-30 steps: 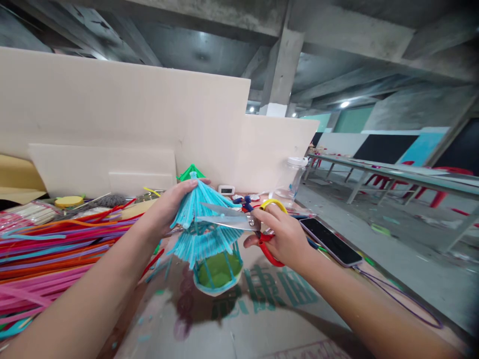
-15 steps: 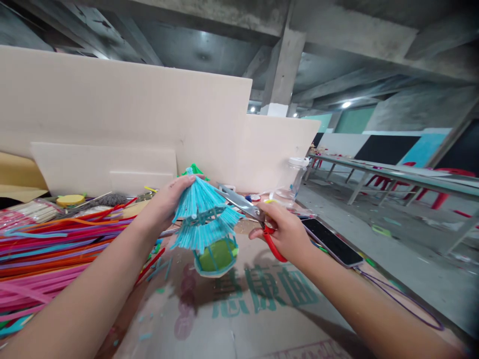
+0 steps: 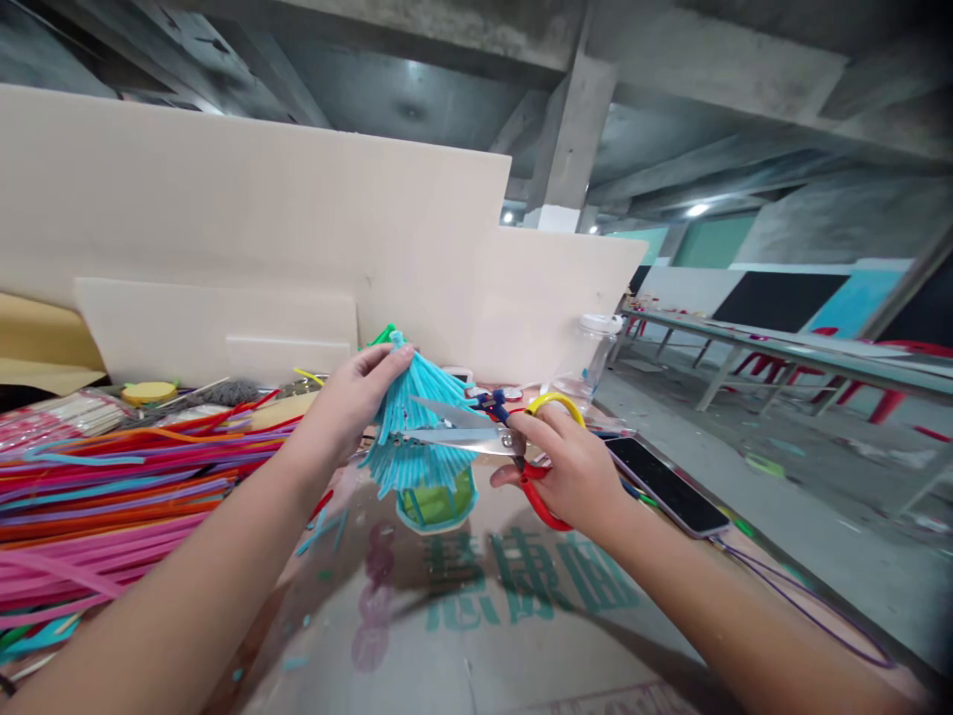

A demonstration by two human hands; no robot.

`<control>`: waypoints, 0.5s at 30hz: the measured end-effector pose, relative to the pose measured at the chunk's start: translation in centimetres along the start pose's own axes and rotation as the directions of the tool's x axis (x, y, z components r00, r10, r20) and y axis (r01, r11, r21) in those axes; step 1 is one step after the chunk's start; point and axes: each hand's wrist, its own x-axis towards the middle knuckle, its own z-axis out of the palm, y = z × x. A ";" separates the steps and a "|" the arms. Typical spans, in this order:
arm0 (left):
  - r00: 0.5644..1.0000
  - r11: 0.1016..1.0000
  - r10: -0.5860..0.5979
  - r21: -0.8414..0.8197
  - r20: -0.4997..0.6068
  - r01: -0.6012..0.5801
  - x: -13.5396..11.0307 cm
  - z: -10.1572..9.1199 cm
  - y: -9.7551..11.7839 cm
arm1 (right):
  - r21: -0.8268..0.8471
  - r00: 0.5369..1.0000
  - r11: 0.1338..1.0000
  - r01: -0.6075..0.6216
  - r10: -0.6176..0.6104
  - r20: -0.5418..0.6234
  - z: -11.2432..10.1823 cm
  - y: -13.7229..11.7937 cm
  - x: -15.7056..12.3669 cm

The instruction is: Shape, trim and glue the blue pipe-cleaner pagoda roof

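Note:
My left hand (image 3: pixel 366 389) pinches the top of a small model pavilion (image 3: pixel 424 389), made of blue pipe-cleaner-like strips in two fringed roof tiers. Beneath the tiers shows its round base (image 3: pixel 438 501) with a green floor and blue posts, held above the cardboard. Scissors (image 3: pixel 476 437) with one red and one yellow handle loop are in my right hand (image 3: pixel 570 459). Their blades are spread and lie across the upper roof's lower fringe. Whether the blades touch any strips, I cannot tell.
Colourful pipe cleaners (image 3: pixel 111 506) lie heaped at left. A printed cardboard sheet (image 3: pixel 387 655) covers the work surface, with blue snippets on it. A phone (image 3: pixel 666 485) with a purple cord lies right, a clear plastic jar (image 3: pixel 596 348) behind it. White boards (image 3: pixel 260 218) stand at the back.
The scissors' blades have spread apart and moved across the upper roof. The pavilion has shifted slightly and turned in my left hand.

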 end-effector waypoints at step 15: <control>1.000 0.998 0.009 0.054 0.017 -0.010 0.2 -0.2 -0.1 | -0.041 0.999 0.999 -0.020 0.022 0.044 -0.2 -0.2 -0.1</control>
